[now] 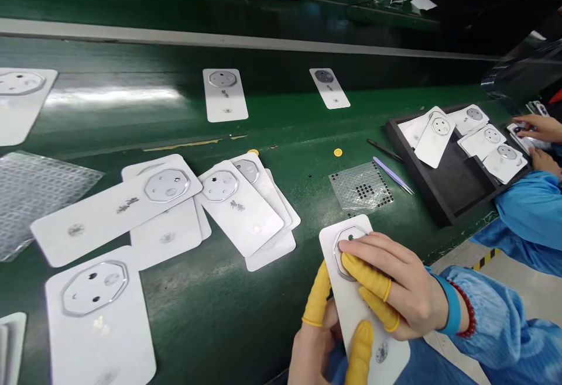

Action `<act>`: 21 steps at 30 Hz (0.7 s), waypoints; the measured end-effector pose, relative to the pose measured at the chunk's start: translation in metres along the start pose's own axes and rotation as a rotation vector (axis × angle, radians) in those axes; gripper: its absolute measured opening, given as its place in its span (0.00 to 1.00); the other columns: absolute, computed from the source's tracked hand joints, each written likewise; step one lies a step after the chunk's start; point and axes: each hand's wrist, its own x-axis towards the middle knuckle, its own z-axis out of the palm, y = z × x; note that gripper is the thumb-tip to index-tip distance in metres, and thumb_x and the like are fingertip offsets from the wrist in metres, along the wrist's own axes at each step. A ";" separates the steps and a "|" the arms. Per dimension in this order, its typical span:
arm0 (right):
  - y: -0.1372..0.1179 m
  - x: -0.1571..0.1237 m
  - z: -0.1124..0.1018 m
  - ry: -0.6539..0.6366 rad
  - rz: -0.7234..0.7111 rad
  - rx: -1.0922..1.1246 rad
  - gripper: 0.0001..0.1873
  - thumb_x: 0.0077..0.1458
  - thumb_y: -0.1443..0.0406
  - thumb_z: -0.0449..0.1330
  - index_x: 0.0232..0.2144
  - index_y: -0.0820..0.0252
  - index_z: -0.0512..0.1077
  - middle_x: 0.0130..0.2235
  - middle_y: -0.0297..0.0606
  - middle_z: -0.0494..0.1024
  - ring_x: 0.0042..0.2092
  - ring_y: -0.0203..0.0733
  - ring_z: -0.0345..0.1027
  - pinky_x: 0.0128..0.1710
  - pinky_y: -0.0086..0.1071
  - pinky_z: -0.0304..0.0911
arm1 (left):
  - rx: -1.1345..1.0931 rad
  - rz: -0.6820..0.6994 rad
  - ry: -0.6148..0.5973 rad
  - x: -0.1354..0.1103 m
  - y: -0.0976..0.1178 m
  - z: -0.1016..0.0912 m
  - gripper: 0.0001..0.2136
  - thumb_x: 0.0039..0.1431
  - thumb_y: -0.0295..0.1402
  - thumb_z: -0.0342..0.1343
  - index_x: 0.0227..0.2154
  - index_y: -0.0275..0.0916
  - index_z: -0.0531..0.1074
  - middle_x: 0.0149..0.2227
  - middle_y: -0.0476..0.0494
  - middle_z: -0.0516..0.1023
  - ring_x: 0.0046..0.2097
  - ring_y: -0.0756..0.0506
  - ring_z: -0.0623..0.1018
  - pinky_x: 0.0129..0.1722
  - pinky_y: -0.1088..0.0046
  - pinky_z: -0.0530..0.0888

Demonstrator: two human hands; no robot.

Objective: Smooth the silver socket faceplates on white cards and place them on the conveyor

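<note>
A white phone back cover (333,256) with an octagonal camera ring is tilted in front of me at the lower right. My left hand (309,344) grips its left edge and lower face, with yellow finger cots on the thumb and a finger. Across the camera ring lie the fingers of my right hand (399,285), closed over the cover's right side; two of them wear yellow cots. My right thumb is hidden. Just beyond the cover, a clear textured sheet (346,180) carries many small black round pieces. Purple tweezers (390,173) rest at its right.
Left of my hands lie overlapping covers (241,209) and a single cover (100,338). Two more covers (226,101) lie further back. A black tray (452,198) holding covers stands at right, near another person's hands (542,130). Bubble wrap (39,192) lies far left.
</note>
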 end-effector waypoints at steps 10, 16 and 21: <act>0.005 -0.003 0.004 0.049 0.089 0.177 0.16 0.61 0.73 0.50 0.50 0.74 0.67 0.53 0.60 0.70 0.56 0.51 0.65 0.51 0.47 0.70 | -0.048 -0.038 -0.070 0.040 0.019 0.006 0.14 0.54 0.33 0.64 0.44 0.40 0.78 0.27 0.49 0.83 0.26 0.50 0.79 0.24 0.83 0.75; 0.001 0.005 0.004 0.308 0.425 0.379 0.10 0.57 0.72 0.59 0.41 0.57 0.74 0.55 0.45 0.70 0.55 0.47 0.67 0.53 0.47 0.68 | -0.006 0.074 -0.057 0.030 0.024 0.011 0.09 0.58 0.34 0.59 0.41 0.43 0.80 0.26 0.50 0.83 0.23 0.51 0.77 0.24 0.81 0.75; 0.003 0.011 -0.002 0.196 0.596 0.552 0.15 0.54 0.69 0.63 0.45 0.57 0.70 0.52 0.43 0.72 0.50 0.44 0.71 0.50 0.40 0.71 | 0.025 0.160 -0.060 0.027 0.026 0.008 0.09 0.58 0.31 0.59 0.40 0.45 0.80 0.24 0.51 0.81 0.23 0.51 0.76 0.23 0.81 0.75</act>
